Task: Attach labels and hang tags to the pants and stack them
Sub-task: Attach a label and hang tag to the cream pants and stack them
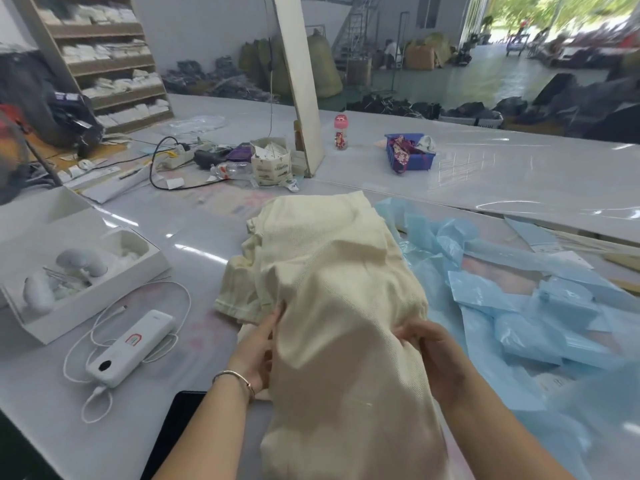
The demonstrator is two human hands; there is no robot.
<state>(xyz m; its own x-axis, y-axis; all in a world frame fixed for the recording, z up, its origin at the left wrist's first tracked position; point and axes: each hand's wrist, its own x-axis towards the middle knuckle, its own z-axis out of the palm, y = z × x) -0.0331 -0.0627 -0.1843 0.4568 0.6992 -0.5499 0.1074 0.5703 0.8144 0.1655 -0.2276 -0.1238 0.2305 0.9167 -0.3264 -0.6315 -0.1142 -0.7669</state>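
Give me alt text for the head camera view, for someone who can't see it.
Both hands, left hand and right hand, grip cream pants on a white table. A white power bank lies left, blue plastic bags right.

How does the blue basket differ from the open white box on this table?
The blue basket sits far back on the table, right of the upright board; the white box lies near the left edge. The basket holds patterned fabric; the box holds pale rounded items in moulded wells. The box has a raised lid; the basket shows none. Both are open-topped containers.
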